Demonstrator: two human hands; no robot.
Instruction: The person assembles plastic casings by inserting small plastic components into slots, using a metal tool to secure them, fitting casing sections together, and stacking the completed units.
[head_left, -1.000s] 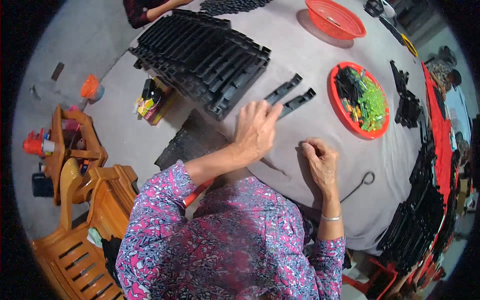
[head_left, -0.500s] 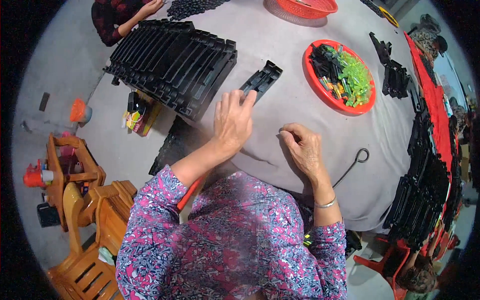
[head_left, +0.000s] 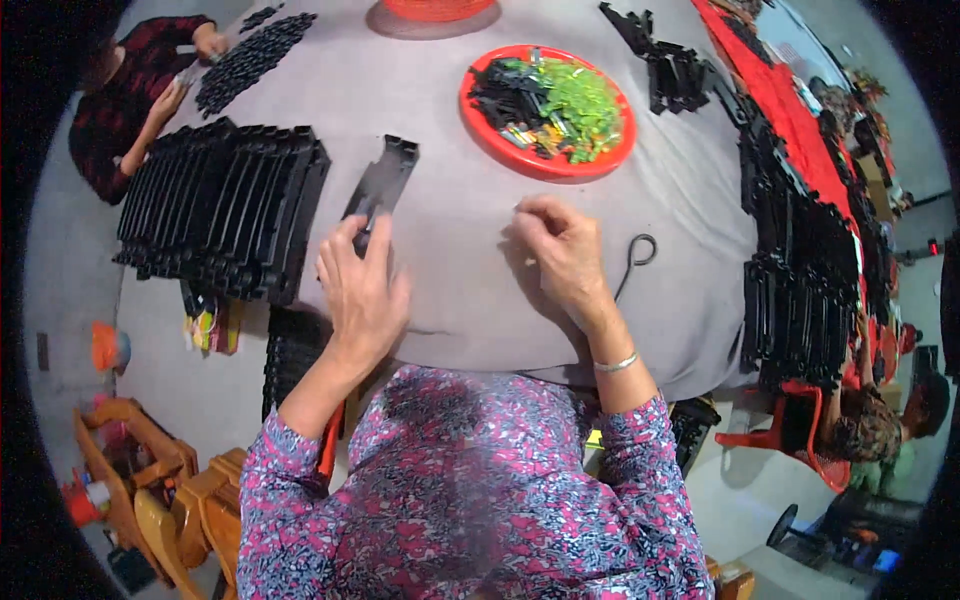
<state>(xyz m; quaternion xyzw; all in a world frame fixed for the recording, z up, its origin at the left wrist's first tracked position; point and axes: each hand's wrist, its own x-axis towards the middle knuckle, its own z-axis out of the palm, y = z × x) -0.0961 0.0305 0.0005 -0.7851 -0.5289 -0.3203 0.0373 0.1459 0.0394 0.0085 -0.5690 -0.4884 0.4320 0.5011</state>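
My left hand (head_left: 360,290) is at the near end of a long black plastic part (head_left: 392,165) lying slanted on the cloth. Its thumb and fingers close around that end, partly smeared by motion. To the right, my right hand (head_left: 568,255) hovers over the cloth with its fingers curled and pressed together. Whatever it may pinch is hidden. Beyond it stands a red round tray (head_left: 612,150) holding black strips (head_left: 505,92), bright green clear pieces (head_left: 585,100) and some orange ones. A metal rod with a looped end (head_left: 641,250) lies right of my right hand.
A block of stacked black plastic parts (head_left: 225,210) stands at the left. More black parts (head_left: 800,310) pile up along the right edge. A red basket (head_left: 440,8) is at the far side. Another person (head_left: 125,100) handles small black pieces (head_left: 255,65) at the far left.
The view has shifted, so the table things sit further left. My left hand stays at the black part's near end; my right hand keeps its curled fingers, slightly turned.
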